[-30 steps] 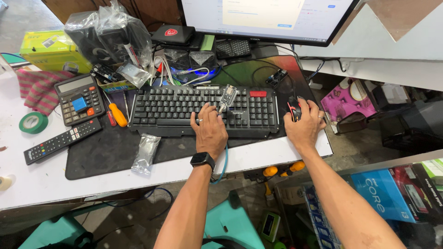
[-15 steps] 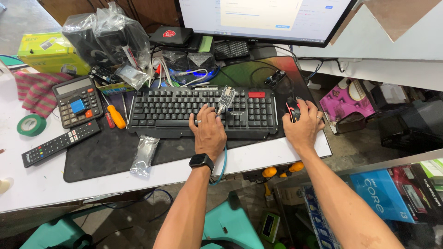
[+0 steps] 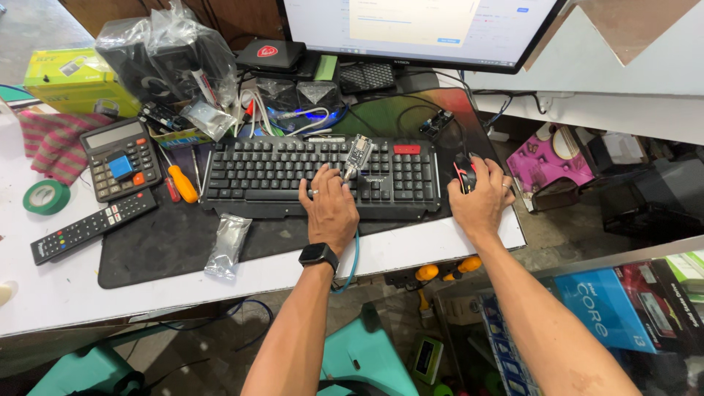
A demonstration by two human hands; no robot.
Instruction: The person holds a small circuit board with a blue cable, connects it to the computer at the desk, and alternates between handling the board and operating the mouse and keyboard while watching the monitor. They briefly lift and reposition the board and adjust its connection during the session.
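A small circuit board (image 3: pixel 358 155) is being pinched upright by the left hand (image 3: pixel 330 209) over the middle of the black keyboard (image 3: pixel 264 176), unchanged from a moment ago. The mouse (image 3: pixel 465 174) near the desk's right edge is being gripped by the right hand (image 3: pixel 480 202), still steady.

A white worktop (image 3: pixel 88 293) runs across the room under even, soft light, with a dark mat (image 3: pixel 154 249) spread over it. Below lies a grey concrete floor (image 3: pixel 220 345) and a teal stool (image 3: pixel 367 359). Behind, what seems brown wood panelling (image 3: pixel 242 18)
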